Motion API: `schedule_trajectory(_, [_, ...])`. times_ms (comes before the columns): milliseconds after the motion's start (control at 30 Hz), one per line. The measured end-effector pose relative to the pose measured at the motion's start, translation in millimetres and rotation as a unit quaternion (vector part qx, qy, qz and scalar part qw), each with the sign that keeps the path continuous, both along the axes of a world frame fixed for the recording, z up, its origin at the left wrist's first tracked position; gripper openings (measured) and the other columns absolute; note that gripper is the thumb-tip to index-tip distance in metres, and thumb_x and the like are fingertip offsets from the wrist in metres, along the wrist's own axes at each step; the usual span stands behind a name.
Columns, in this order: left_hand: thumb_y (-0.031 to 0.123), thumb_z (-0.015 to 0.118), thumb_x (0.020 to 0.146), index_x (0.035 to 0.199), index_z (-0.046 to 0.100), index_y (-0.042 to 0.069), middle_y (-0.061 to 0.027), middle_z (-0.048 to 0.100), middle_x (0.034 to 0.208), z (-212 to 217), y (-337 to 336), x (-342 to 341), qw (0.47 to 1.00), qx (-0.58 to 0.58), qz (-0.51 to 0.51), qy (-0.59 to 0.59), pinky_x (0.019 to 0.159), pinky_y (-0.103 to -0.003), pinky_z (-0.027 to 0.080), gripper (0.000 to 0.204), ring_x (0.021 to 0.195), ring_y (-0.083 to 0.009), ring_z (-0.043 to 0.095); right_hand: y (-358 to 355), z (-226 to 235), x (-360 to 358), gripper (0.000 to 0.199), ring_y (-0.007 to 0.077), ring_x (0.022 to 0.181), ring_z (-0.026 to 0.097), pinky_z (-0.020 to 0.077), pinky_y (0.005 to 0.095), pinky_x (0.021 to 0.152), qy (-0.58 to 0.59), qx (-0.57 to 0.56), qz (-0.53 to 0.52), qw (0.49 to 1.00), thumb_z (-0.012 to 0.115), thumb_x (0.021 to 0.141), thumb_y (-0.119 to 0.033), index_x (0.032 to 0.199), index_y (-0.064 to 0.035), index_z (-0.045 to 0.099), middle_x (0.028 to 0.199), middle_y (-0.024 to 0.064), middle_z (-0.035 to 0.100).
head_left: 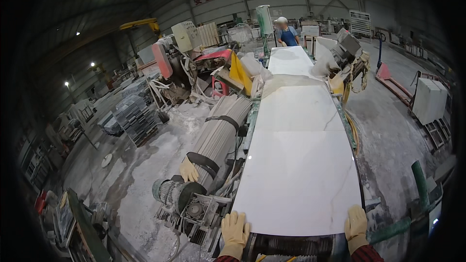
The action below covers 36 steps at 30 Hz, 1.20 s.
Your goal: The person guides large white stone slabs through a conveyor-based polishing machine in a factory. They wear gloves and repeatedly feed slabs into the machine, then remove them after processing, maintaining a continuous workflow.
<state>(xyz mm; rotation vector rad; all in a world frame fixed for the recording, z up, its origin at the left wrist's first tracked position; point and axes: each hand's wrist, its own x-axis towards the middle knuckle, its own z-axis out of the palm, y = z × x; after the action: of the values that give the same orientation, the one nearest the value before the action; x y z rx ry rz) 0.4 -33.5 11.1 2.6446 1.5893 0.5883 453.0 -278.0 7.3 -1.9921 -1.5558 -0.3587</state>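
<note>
A large glossy white slab with faint veins (296, 179) lies flat on a roller conveyor (293, 248), its near edge facing me. My left hand (235, 233), in a cream work glove, rests at the slab's near left corner with the fingers stretched forward. At the near right corner is my right hand (356, 225), gloved the same way, fingers extended along the edge. The left thumb lies beside its fingers; the undersides of both hands are hidden. A second white slab (293, 106) lies end to end beyond the first, partly under clear plastic sheeting (291, 81).
An electric motor (170, 191) and a bundle of long strips (218, 126) with a loose glove (188, 170) flank the conveyor's left. Machinery (347, 46) stands farther along. A person in a blue apron (287, 35) stands at the far end. A red pallet jack (391, 82) is on the right.
</note>
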Motion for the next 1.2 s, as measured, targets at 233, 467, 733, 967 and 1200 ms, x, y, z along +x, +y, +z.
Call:
schedule_trajectory(233, [0.035,0.075,0.097,0.141,0.067,0.013,-0.0195,0.060,0.147,-6.0,-2.7,-0.9,0.999,0.052,0.001,0.014,0.116,-0.058,0.042,0.050,0.135,-0.0450,0.053,2.5,9.0,-2.6,0.035,0.0553,0.115,0.063,0.0513,0.0622,0.107,-0.041,0.031,0.018,0.998,0.064,0.091,-0.010,0.122,0.0058,0.067,0.124,0.0327,0.068])
schedule_trajectory(467, [0.036,0.075,0.097,0.143,0.066,0.014,-0.0197,0.059,0.150,-5.8,-3.9,-1.1,1.000,0.016,0.001,0.012,0.119,-0.060,0.040,0.052,0.138,-0.0464,0.054,-0.5,21.0,-9.2,0.033,0.0535,0.111,0.063,0.0513,0.0615,0.103,-0.019,0.035,0.018,0.999,0.064,0.090,-0.010,0.119,0.0068,0.067,0.119,0.0317,0.067])
schedule_trajectory(733, [0.036,0.074,0.099,0.146,0.064,0.014,-0.0194,0.058,0.152,-8.0,-7.6,-3.3,1.000,0.010,0.009,0.010,0.122,-0.061,0.039,0.052,0.142,-0.0478,0.052,-2.2,18.7,-9.3,0.032,0.0528,0.110,0.062,0.0511,0.0599,0.101,-0.026,0.032,0.015,0.999,0.063,0.089,-0.009,0.117,0.0059,0.066,0.118,0.0307,0.066])
schedule_trajectory(967, [0.035,0.074,0.098,0.143,0.064,0.014,-0.0192,0.059,0.151,-6.6,-12.1,-4.0,1.000,0.016,0.012,0.009,0.121,-0.061,0.039,0.051,0.141,-0.0471,0.052,-3.2,29.9,-15.5,0.030,0.0506,0.106,0.061,0.0505,0.0587,0.097,-0.014,0.023,0.018,0.999,0.062,0.089,-0.008,0.115,0.0049,0.065,0.116,0.0285,0.065])
schedule_trajectory(1200, [0.034,0.074,0.098,0.140,0.065,0.013,-0.0186,0.060,0.148,-8.8,-13.6,-5.5,0.999,0.042,0.005,0.007,0.119,-0.060,0.040,0.048,0.137,-0.0458,0.053,-4.7,33.7,-18.1,0.027,0.0488,0.103,0.061,0.0505,0.0571,0.094,-0.033,0.036,0.020,0.999,0.062,0.089,-0.007,0.113,0.0042,0.064,0.113,0.0266,0.064])
